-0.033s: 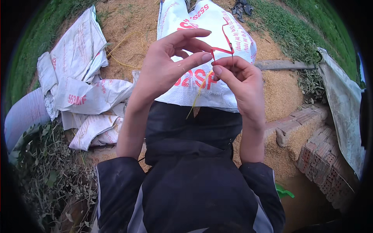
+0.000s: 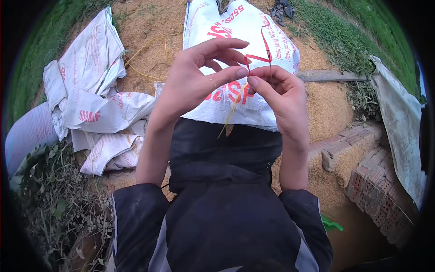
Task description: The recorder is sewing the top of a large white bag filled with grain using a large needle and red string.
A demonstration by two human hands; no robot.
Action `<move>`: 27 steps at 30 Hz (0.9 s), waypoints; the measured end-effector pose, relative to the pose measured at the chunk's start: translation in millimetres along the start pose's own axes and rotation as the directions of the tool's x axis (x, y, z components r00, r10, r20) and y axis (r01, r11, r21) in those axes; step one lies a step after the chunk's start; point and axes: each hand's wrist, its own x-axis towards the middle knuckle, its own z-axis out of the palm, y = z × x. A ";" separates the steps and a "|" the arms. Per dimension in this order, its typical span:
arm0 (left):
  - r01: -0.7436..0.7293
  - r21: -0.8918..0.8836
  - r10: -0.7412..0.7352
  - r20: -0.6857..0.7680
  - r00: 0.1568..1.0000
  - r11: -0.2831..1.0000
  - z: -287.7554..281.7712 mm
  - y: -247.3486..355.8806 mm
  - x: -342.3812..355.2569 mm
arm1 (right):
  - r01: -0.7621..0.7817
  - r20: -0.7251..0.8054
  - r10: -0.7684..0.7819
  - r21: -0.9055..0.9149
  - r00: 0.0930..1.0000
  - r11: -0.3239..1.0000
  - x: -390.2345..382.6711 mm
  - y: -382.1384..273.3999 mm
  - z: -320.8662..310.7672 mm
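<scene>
Over a white woven sack [image 2: 260,115] with red print, my two hands meet at a narrow red plastic strip [image 2: 259,57]. My right hand [image 2: 283,93] pinches the strip's lower end between thumb and forefinger. A thin dark needle-like rod [image 2: 270,69] stands up from these fingers, and the strip bends at its top and trails away over the sack. My left hand [image 2: 199,75] has its forefinger stretched out; its thumb tip and a curled finger touch the strip beside the right fingertips. Yellow string [image 2: 233,109] hangs below the right hand.
Folded white sacks [image 2: 108,111] lie to the left, by a filled pale sack [image 2: 31,133]. Grain husks [image 2: 326,102] cover the ground around me. On the right are hollow bricks [image 2: 378,183], a pale sheet [image 2: 398,122] and a wooden strip [image 2: 333,76]. Something green [image 2: 332,223] lies near my right elbow.
My left thumb has come slightly closer to the right fingertips. The bend of the red strip has shifted a little to the left. My right hand has barely moved.
</scene>
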 end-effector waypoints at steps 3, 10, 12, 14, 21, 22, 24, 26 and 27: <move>0.005 0.088 -0.013 0.091 0.996 0.996 1.7 -2.2 -7.8 | 0.025 0.034 -0.025 -0.015 0.999 1.000 0.2 5.3 -0.7; 0.155 -0.358 -0.189 -0.059 0.980 0.921 19.3 -24.3 -5.4 | -0.013 0.022 0.013 -0.007 1.000 1.000 0.0 13.2 -7.0; 0.178 -0.418 -0.230 -0.076 0.970 0.891 14.9 -29.5 -2.4 | -0.060 0.065 0.064 -0.053 0.996 0.997 -1.4 17.5 -12.8; 0.166 -0.453 -0.268 -0.172 0.948 0.876 10.8 -37.3 -1.0 | -0.088 0.057 0.090 -0.042 0.994 0.995 -7.0 23.8 -15.7; 0.212 -0.483 -0.358 -0.232 0.905 0.850 10.0 -52.6 -1.0 | -0.214 0.033 0.213 0.028 0.976 0.976 -36.6 39.5 -28.5; 0.211 -0.480 -0.356 -0.234 0.905 0.852 9.8 -52.6 -1.6 | -0.255 0.036 0.255 0.001 0.966 0.967 -40.6 39.7 -31.8; 0.226 -0.469 -0.375 -0.254 0.891 0.854 11.1 -51.7 -3.0 | -0.242 0.058 0.241 -0.004 0.969 0.970 -48.2 44.7 -38.8; 0.229 -0.446 -0.362 -0.240 0.901 0.865 16.9 -51.3 -5.5 | -0.257 0.070 0.263 -0.078 0.962 0.963 -54.3 46.9 -44.9; 0.237 -0.421 -0.354 -0.227 0.907 0.876 20.0 -50.4 -7.5 | -0.255 0.069 0.260 -0.076 0.963 0.964 -53.6 43.1 -47.1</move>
